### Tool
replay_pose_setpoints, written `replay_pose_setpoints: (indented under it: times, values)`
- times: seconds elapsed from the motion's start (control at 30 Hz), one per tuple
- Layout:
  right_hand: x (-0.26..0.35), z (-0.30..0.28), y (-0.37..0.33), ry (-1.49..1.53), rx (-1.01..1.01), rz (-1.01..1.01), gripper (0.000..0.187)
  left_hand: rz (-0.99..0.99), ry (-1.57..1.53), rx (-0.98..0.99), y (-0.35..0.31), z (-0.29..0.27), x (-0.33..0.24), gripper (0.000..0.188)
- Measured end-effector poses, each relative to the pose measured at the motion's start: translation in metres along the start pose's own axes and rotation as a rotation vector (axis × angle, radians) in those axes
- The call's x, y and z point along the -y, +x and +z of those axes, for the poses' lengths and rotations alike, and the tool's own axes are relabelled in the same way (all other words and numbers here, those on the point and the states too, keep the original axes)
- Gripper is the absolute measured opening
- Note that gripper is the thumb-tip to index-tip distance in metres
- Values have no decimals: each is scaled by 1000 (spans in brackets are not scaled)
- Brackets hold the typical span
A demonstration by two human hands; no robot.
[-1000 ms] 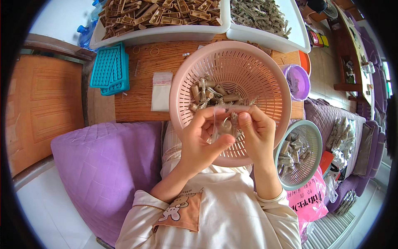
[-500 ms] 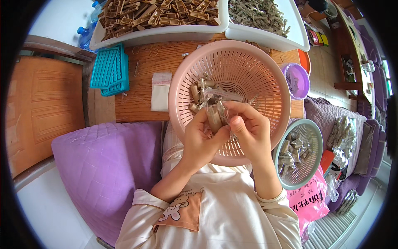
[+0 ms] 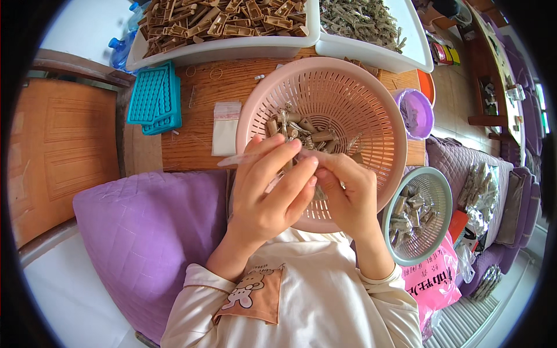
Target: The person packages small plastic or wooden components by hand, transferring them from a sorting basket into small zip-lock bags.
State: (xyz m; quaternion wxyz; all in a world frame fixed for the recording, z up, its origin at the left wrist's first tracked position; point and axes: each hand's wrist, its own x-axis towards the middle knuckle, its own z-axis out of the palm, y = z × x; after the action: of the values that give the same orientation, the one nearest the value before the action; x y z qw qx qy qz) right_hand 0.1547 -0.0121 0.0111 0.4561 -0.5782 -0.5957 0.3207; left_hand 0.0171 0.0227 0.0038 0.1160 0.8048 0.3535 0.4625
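Both hands are over a pink slotted basket [image 3: 380, 98] on my lap, at the table's edge. My left hand [image 3: 261, 188] pinches a clear plastic zip bag [image 3: 235, 160], whose end sticks out past the fingers to the left. At the other end of the same bag's top, my right hand [image 3: 351, 188] grips with thumb and bent forefinger. Most of the bag, and whatever it contains, is hidden behind the hands. Inside the basket lie several small brown pieces [image 3: 322, 136], some in clear wrapping.
Behind stand a white bin [image 3: 232, 47] of brown plastic parts and another white bin [image 3: 377, 55] of wrapped pieces. Teal trays [image 3: 152, 98] and flat bags [image 3: 225, 130] lie on the table at left. At right are a purple bucket [image 3: 426, 116] and a grey-green basket [image 3: 445, 203].
My left hand has shifted from cupping the bag of brown pieces to pinching along its top, with the back of the hand up. The bag's end now points left.
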Motion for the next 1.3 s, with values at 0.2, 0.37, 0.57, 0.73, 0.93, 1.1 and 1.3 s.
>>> replay_pose_setpoints:
  times: [0.2,0.37,0.57,0.73,0.93,1.1,1.3]
  values:
    - [6,2,-2,-261,11,-211,21,31,-46,77,6,3,13,21]
    - [16,0,-8,-243,37,-186,24,-294,-185,-198,7,5,55,9]
    - [0,-9,-14,148,-49,17,15,-344,-521,-257,-1,8,46,15]
    - [-8,-8,-17,532,-26,106,19,-553,-907,140,-1,2,5,10]
    - [-5,-6,-24,977,-77,272,17,-415,-588,147,0,7,-1,2]
    - [-13,-4,-23,1598,-33,233,21,157,-226,33,-2,14,0,19]
    - [-26,-37,-42,496,-715,458,14,170,14,49,-10,5,31,11]
